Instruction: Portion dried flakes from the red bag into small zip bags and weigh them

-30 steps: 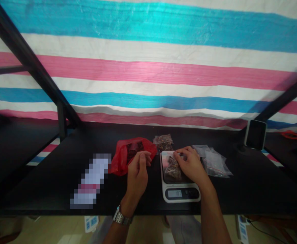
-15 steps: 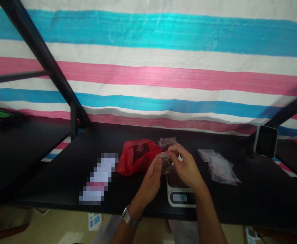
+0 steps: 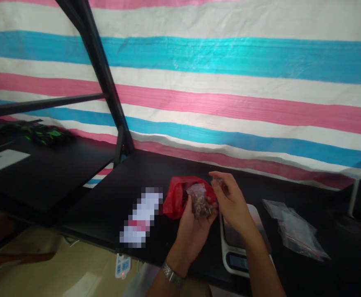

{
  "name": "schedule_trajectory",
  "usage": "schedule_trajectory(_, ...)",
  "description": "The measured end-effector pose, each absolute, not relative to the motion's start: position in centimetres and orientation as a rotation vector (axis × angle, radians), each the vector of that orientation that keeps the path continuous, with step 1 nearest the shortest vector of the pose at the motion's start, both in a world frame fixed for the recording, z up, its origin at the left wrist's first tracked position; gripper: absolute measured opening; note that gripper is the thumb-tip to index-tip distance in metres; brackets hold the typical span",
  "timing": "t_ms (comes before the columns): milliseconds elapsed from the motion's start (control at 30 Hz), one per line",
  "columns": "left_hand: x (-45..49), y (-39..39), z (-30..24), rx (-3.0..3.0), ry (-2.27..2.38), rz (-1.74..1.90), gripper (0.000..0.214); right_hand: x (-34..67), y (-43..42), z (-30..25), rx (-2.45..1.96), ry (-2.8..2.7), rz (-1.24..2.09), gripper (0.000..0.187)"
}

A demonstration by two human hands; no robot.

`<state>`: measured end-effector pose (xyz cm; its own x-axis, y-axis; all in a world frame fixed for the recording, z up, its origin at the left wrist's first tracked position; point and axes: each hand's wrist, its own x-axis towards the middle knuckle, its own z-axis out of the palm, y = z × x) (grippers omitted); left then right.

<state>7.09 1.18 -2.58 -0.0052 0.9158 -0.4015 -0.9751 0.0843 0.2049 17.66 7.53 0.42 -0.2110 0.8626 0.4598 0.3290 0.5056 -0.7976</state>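
Note:
My left hand is cupped around a clear plastic bag of brown dried pieces, holding it up over the table. My right hand is raised just right of that bag, with its fingertips pinched close to the bag's top edge. Whether they grip the plastic or something small, I cannot tell. Behind the left hand lies a red plastic bag with dark contents, partly hidden. Below the right forearm sits a white digital kitchen scale, its platform partly covered by my arm.
Several clear zip bags lie right of the scale on the black table. A pixelated blurred item lies left of the red bag. A black metal post and striped tarp stand behind.
The brown-filled bag has left the scale and is now held up in my left hand. My right hand has moved off the scale platform. The view has swung rightward and tilted.

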Motion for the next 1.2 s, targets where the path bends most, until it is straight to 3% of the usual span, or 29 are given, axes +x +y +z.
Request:
schedule_trajectory(333, 6.7, 1.2, -2.8, -0.335, 0.303, 1.508, 0.049, 19.7, 8.7, -1.0, -1.107, -1.636, 0.729, 0.038)
schedule_trajectory(1067, 7.1, 0.8, -1.9, -0.374, 0.391, 1.602, 0.051, 20.8, 8.2, -1.0, -1.121, -1.703, 0.716, 0.034)
schedule_trajectory(1200, 7.5, 0.8, -2.3, -0.332, 0.408, 1.604, 0.044, 21.0, 8.1, -0.8, -1.122, -1.706, 0.712, 0.032)
